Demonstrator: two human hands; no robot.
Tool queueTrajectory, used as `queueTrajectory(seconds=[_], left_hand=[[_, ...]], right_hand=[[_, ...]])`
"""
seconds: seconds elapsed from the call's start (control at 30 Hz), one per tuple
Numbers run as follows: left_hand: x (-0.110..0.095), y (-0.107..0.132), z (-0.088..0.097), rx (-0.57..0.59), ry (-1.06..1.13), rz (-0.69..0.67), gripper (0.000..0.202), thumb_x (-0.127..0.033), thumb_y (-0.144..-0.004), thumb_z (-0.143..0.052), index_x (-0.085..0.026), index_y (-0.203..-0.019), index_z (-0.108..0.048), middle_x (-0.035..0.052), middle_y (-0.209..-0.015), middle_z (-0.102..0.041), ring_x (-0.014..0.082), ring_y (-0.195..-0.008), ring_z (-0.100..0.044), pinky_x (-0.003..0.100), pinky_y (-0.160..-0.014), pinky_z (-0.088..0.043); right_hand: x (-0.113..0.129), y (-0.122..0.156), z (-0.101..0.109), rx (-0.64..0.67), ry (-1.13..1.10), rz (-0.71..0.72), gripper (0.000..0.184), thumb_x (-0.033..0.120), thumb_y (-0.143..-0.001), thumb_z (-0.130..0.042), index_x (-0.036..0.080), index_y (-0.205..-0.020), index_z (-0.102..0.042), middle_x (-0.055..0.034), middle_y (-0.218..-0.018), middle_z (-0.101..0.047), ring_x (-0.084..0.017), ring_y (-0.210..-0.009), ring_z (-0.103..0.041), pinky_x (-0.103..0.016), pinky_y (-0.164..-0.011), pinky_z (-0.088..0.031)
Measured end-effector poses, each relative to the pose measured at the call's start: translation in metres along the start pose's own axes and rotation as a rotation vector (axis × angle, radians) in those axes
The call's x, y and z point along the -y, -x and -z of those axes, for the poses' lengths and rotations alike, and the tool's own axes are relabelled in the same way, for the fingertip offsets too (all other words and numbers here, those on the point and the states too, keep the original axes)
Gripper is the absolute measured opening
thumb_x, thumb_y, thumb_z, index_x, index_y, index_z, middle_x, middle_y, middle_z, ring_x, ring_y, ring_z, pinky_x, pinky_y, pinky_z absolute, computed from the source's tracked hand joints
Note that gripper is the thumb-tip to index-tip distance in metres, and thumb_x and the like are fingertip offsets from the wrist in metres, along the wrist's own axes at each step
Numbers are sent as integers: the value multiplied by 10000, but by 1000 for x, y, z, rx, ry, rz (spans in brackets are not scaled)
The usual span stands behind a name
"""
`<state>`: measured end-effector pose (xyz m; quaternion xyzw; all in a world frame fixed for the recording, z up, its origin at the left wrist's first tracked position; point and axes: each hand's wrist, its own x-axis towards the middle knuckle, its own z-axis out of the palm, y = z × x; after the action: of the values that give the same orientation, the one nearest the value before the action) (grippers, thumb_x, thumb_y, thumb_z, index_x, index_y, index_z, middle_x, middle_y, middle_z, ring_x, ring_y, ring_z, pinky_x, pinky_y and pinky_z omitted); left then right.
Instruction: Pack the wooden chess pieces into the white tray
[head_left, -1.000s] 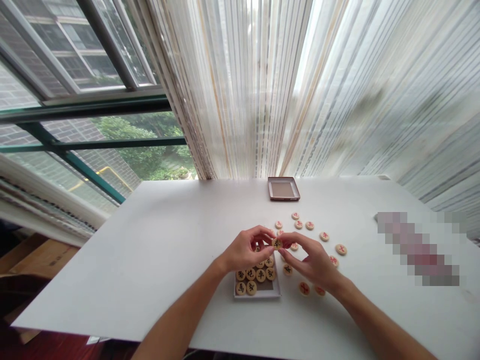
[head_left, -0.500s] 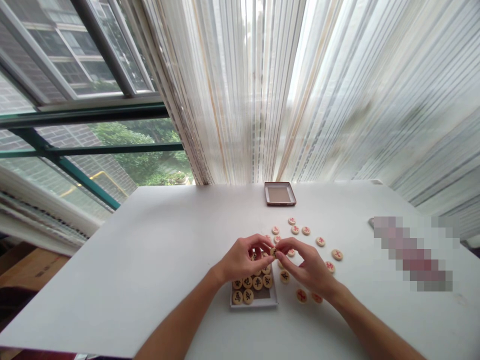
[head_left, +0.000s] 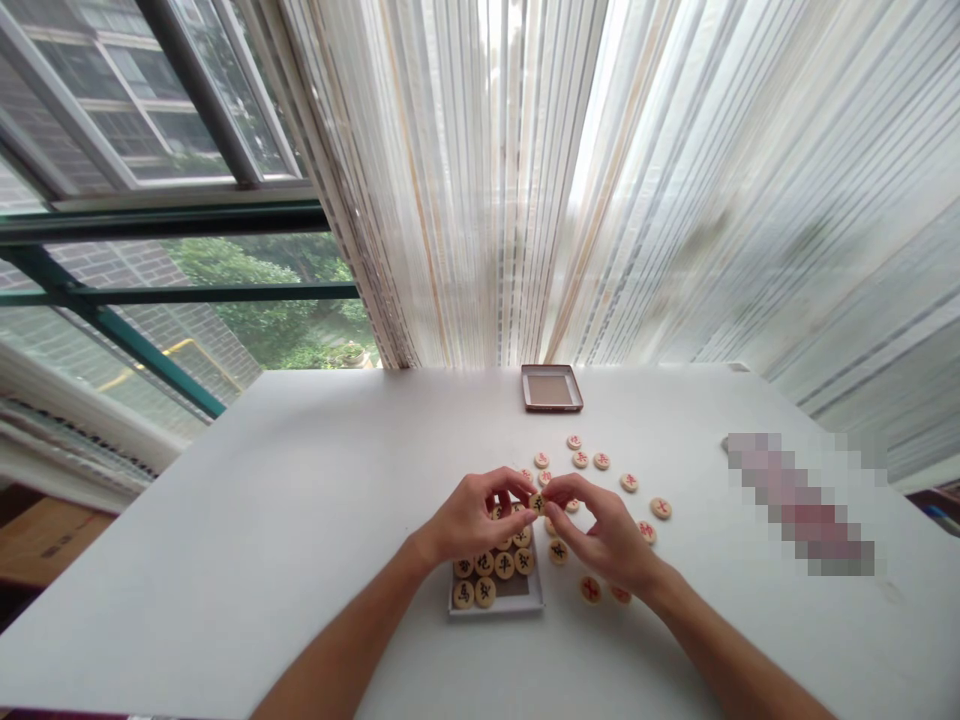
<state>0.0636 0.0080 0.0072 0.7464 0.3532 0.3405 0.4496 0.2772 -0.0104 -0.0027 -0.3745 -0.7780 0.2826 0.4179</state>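
My left hand [head_left: 472, 518] and my right hand [head_left: 604, 530] meet over the far end of a small white tray [head_left: 534, 600], and together they pinch one round wooden chess piece [head_left: 537, 502] with a dark character. In the tray lie several wooden pieces with black characters [head_left: 487, 578], partly hidden under my left hand. Several wooden pieces with red characters [head_left: 628, 482] lie loose on the white table [head_left: 300, 520], beyond and to the right of my right hand.
A brown-rimmed square lid or tray [head_left: 552, 388] lies at the table's far edge by the striped curtain [head_left: 600, 180]. A blurred-out object [head_left: 802, 500] rests at the right of the table. A window is at the left.
Both hands stay joined on the same piece; it has sunk slightly toward the tray. The view has shifted a little, so everything sits further left.
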Motion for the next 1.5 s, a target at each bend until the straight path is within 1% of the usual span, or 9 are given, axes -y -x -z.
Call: queueTrajectory(seconds=[0.2, 0.33, 0.63, 0.8, 0.93, 1.03, 1.17, 1.33, 1.5], left_hand=[[-2, 0, -1, 22, 26, 19, 250, -332, -886, -665, -170, -1074, -636, 38, -850, -706, 124, -682, -614, 212, -551, -402], [0, 1, -2, 16, 27, 17, 271, -347, -888, -662, -166, -1086, -625, 37, -827, -705, 128, -668, -619, 217, -542, -404], [2, 1, -2, 10, 41, 13, 268, -347, -897, -658, -170, -1094, -622, 42, -859, -711, 114, -655, -604, 207, -538, -395], [2, 1, -1, 20, 50, 26, 241, -336, -910, -642, -171, -1085, -626, 60, -899, -731, 132, -709, -644, 204, -544, -401], [3, 0, 0, -9, 43, 20, 221, -345, -916, -634, -162, -1040, -642, 67, -908, -732, 146, -754, -665, 201, -562, -425], [4, -1, -2, -45, 24, 9, 228, -359, -898, -660, -152, -994, -656, 57, -855, -731, 136, -709, -660, 201, -565, -441], [7, 0, -4, -61, 57, 44, 268, -377, -886, -675, -142, -1011, -648, 49, -797, -729, 123, -636, -642, 199, -542, -451], [9, 1, -5, -41, 87, 40, 247, -346, -910, -643, -141, -1048, -639, 67, -861, -736, 135, -689, -660, 203, -567, -458], [8, 2, -4, 8, 106, 48, 230, -282, -920, -618, -158, -1114, -602, 73, -921, -738, 132, -728, -654, 197, -562, -412]], right_hand=[[-3, 1, -2, -11, 17, 28, 102, 231, -933, -578, 219, -1028, -611, -42, -875, -695, -183, -775, -662, -308, -712, -565], [-5, 2, -3, -14, 22, 30, 111, 247, -939, -574, 218, -1040, -611, -42, -874, -697, -182, -771, -663, -307, -711, -567], [-7, 3, -1, -2, 17, 37, 151, 240, -914, -609, 219, -1064, -602, -46, -891, -686, -186, -786, -644, -318, -727, -560], [-5, 1, -2, 28, -12, 16, 124, 221, -928, -586, 226, -1049, -610, -43, -908, -682, -184, -799, -639, -320, -741, -555], [-5, 1, -2, 35, -23, 21, 125, 224, -945, -565, 232, -1056, -622, -46, -932, -681, -186, -816, -644, -322, -751, -556], [-5, 1, -2, 51, -24, 24, 141, 215, -949, -565, 236, -1075, -624, -41, -938, -676, -181, -828, -641, -318, -761, -550], [-6, 2, -3, 51, -18, 21, 147, 218, -930, -605, 243, -1074, -620, -21, -911, -666, -168, -806, -631, -303, -745, -537], [-6, 2, -4, 40, 2, 30, 156, 204, -921, -617, 245, -1071, -618, -15, -906, -667, -164, -800, -622, -299, -749, -526], [-5, 1, -3, 20, -6, 33, 172, 202, -914, -624, 238, -1081, -610, -18, -908, -675, -165, -803, -625, -293, -751, -526]])
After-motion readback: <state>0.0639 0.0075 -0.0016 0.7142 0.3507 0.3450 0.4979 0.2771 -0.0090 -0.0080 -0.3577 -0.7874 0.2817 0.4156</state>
